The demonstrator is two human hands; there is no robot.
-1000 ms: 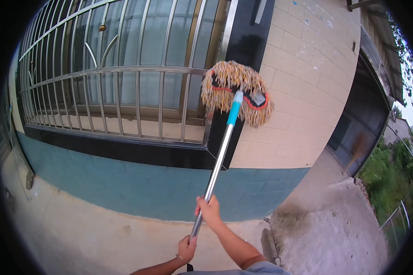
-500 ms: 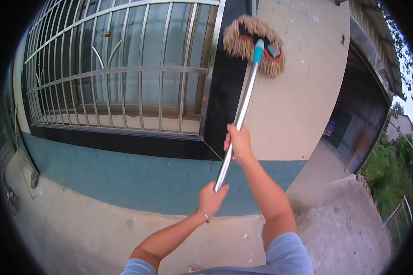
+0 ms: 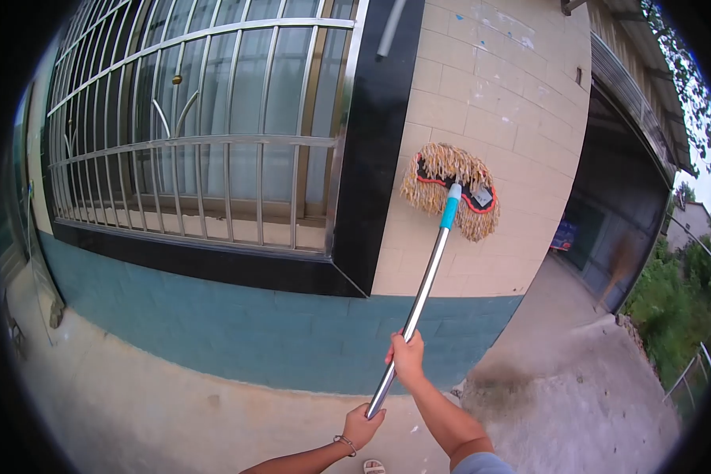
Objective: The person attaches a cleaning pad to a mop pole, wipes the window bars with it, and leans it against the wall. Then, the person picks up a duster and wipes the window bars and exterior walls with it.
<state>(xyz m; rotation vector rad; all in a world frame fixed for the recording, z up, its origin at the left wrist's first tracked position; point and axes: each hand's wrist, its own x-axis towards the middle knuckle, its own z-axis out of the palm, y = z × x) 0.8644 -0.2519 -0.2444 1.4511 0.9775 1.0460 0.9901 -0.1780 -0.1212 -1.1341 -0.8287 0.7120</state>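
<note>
1. One barred window (image 3: 245, 140) is filling the left, its black frame (image 3: 375, 158) ending in a straight edge beside the pale wall (image 3: 521, 142); one tube (image 3: 391, 31) is showing over the frame's top.
2. Below, a teal band (image 3: 237, 332) is running along the building, and concrete (image 3: 189, 403) is stretching from its foot.
3. The left hand (image 3: 363, 426) is gripping the mop (image 3: 428, 284) near its lower end, fingers wrapped; one bracelet (image 3: 345, 444) is circling that wrist.
4. One sandalled foot (image 3: 374, 467) is showing at the bottom.
5. The right hand (image 3: 407, 357) is gripping the same handle higher, fingers curled round it.
6. The single mop head (image 3: 454, 162) is facing the wall just right of the frame, with wall extending rightward to the corner; contact is impossible to tell.
7. Beyond, one doorway (image 3: 608, 189) is standing open, bushes (image 3: 671, 284) are growing, and one metal rail (image 3: 691, 371) is edging the concrete.
</note>
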